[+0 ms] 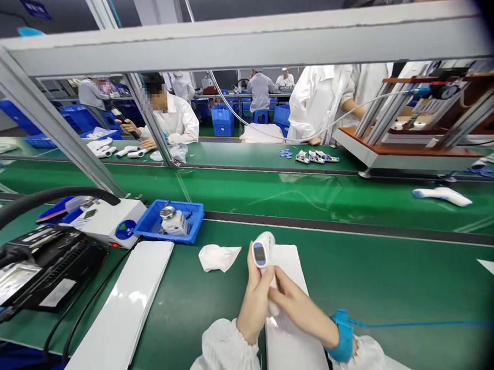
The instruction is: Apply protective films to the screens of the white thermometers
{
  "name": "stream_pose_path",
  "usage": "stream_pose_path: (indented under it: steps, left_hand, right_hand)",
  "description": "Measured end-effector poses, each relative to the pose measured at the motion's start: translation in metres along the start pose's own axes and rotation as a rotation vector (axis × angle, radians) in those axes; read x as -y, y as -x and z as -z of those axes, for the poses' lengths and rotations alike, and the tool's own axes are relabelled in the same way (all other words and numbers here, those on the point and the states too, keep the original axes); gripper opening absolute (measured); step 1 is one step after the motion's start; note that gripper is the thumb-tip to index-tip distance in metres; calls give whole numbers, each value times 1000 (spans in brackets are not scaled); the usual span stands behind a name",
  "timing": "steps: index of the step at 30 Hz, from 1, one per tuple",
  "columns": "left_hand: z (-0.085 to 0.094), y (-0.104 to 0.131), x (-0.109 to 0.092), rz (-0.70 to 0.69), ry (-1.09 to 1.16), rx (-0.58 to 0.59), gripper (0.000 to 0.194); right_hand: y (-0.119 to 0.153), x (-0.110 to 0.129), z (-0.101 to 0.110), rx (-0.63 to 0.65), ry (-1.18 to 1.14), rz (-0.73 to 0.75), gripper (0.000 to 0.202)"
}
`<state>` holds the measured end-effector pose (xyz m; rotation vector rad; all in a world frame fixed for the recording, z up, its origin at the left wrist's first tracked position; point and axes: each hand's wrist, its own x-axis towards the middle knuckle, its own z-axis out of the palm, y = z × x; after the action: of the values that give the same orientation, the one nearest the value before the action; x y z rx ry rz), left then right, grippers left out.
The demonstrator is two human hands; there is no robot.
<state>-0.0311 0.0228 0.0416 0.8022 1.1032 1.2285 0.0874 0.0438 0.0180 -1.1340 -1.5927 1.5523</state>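
Note:
A white infrared thermometer [266, 245] with a small dark screen is held upright above the bench, its screen turned toward me. My left hand [254, 294] wraps round its upper part, with the thumb below the screen. Lower down, my right hand [290, 297] has its fingers closed on the handle. A blue wrist strap [342, 335] circles my right wrist, and its cord runs off to the right. Beneath both hands lies a white flat sheet [290, 341]. A crumpled white cloth or tissue [218, 257] rests left of the thermometer.
Left of me are a blue tray [196, 226] with a metal-capped bottle, a white box [120, 220], black equipment [50, 270] and long white sheets [117, 316]. Another thermometer [443, 196] lies on the green conveyor [296, 194]. People in white coats work beyond it. A white beam [241, 46] crosses overhead.

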Motion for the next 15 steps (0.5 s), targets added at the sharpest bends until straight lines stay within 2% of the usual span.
stream_pose_path:
  steps: [2,4,7,9,10,12,15]
  left_hand:
    - [6,-4,8,18,-113,24,68]
    - [13,-5,21,43,-235,-7,65]
    - [22,-5,49,57,-372,-25,57]
    - [28,-6,67,11,-436,-44,55]
    - [31,-7,75,-24,-456,-59,56]
    - [35,-11,88,-79,-468,-82,57]
    - [40,-21,99,-99,-471,-103,59]
  right_hand:
    - [-35,-6,9,-119,126,-11,24]
    - [-84,-7,28,-251,259,-79,22]
    - [-160,-2,58,-349,309,-78,25]
    - [-194,1,73,-418,347,-78,28]
    - [-203,1,77,-454,368,-76,29]
    - [-205,-3,79,-518,407,-55,30]
    - [-174,-18,74,-584,453,37,25]
